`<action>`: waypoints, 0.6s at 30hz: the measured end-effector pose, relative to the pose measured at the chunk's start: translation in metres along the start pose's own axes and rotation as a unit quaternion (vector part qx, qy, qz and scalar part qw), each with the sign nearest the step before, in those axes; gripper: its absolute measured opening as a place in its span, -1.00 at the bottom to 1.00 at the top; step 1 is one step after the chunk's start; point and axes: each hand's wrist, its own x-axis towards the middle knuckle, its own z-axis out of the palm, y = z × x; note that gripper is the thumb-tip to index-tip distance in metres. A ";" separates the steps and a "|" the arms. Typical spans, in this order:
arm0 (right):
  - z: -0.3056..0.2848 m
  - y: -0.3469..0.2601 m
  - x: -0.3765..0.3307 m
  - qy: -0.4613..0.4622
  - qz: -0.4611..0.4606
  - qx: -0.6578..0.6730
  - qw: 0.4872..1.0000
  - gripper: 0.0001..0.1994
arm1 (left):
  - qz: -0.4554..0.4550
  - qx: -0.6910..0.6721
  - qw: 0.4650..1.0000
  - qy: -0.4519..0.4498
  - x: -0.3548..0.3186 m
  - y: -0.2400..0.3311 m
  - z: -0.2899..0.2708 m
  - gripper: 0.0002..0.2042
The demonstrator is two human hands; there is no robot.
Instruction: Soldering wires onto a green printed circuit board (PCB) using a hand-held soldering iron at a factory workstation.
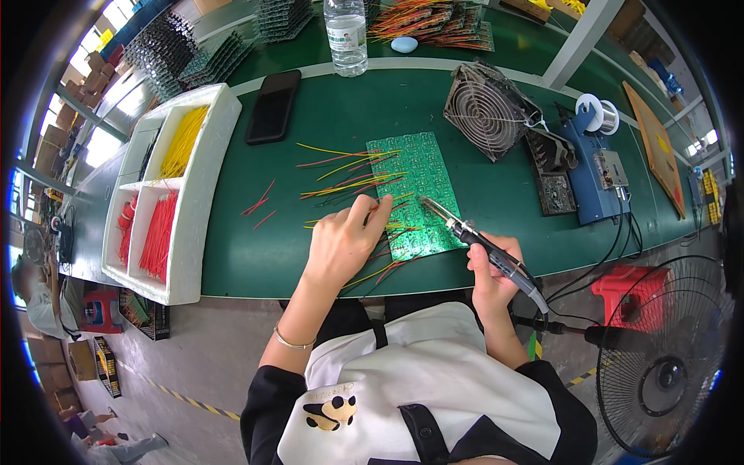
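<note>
A green circuit board [422,167] lies on the green tabletop in front of me. Yellow, red and dark wires [333,185] stick out leftward from its left side. My left hand [341,239] is over that side, thumb and forefinger pinched on a thin wire [400,204] at the board; the fingers partly hide it. In my right hand [496,288] is a soldering iron [502,262], gripped by its dark handle. Its metal tip points up and left, over the middle of the board close to the left fingertips; whether it touches is unclear.
Left, a white foam box [194,194] holds red and yellow wires. A phone [273,107], a water bottle [346,43] and loose red wire pieces [259,198] lie about. Right are a small fan [487,108], a blue soldering station [595,174] with cables and a solder spool [597,114].
</note>
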 end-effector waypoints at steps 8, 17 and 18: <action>0.000 0.003 0.001 0.009 -0.024 -0.004 1.000 -0.83 | -0.028 -0.020 0.999 0.010 0.000 -0.004 0.003 -0.69; 0.001 0.003 0.000 0.006 -0.021 -0.008 1.000 -0.83 | -0.032 -0.040 0.999 0.017 0.000 -0.007 0.009 -0.70; 0.001 0.003 0.000 0.005 -0.020 -0.011 1.000 -0.83 | -0.033 -0.040 0.999 0.017 0.000 -0.007 0.009 -0.70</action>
